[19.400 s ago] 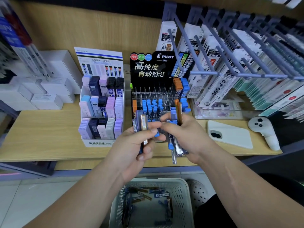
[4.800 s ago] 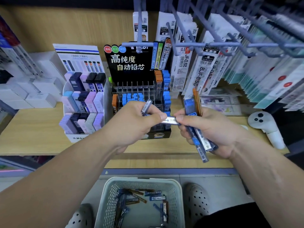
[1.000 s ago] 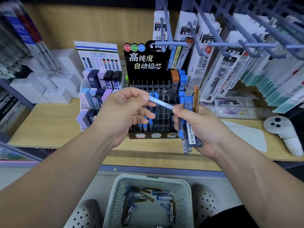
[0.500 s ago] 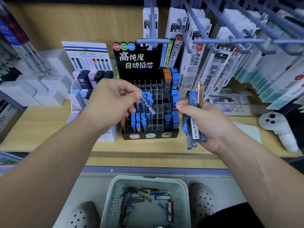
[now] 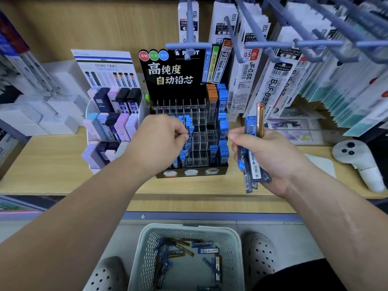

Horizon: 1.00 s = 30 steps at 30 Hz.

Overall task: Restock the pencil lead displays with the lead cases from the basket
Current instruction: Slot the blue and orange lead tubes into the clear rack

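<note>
Your left hand (image 5: 161, 141) is closed, and its fingertips pinch one blue-capped lead case (image 5: 191, 131) at the clear grid of the black display (image 5: 174, 74). The case stands nearly upright, I think because it must slide down into a narrow compartment among the cases already standing there. I cannot tell which compartment exactly, because your knuckles hide it.

Your right hand (image 5: 270, 158) is closed around a bundle of lead cases (image 5: 253, 164). It holds them upright and a little fanned, probably so that the other hand can pull one out from the top. This hand is just beside the right edge of the display, near the left hand but not touching it.

The basket (image 5: 144, 248) stands below the counter (image 5: 52, 164), between your shoes (image 5: 260, 255). More loose cases (image 5: 206, 250) lie flat in it, well apart from both hands.
</note>
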Available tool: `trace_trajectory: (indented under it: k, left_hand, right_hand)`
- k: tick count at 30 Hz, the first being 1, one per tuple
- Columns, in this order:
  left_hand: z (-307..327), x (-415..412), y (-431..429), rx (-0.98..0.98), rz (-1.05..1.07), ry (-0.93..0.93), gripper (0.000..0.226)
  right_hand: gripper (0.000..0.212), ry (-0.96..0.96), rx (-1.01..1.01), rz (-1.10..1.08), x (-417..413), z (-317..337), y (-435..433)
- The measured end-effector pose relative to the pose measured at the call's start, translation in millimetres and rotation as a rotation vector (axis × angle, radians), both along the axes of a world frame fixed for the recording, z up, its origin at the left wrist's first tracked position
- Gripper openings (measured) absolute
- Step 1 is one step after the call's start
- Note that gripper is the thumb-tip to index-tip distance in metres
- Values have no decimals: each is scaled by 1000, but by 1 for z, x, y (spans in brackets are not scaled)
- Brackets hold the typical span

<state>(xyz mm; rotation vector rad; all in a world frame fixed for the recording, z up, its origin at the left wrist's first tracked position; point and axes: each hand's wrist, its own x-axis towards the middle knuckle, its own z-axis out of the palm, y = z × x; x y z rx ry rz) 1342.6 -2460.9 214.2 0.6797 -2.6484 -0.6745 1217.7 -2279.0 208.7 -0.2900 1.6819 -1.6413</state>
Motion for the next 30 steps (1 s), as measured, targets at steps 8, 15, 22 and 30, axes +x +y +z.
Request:
trace_trajectory:
  k: [8, 15, 22, 30]
  left_hand:
    - [-3, -2, -2, -10, -7, 38, 11]
    - [-8, -4, 0, -45, -34, 11, 12]
    - [-21, -5, 2, -163, -5, -72, 17]
    - [-25, -10, 4, -243, 18, -116, 16]
  right_hand:
    - [6, 50, 6, 24, 2, 0, 0]
    - [3, 55, 28, 28, 3, -2, -1]
    - [12, 43, 34, 45, 5, -1, -1]
    - [9, 10, 44, 36, 7, -1, 0]
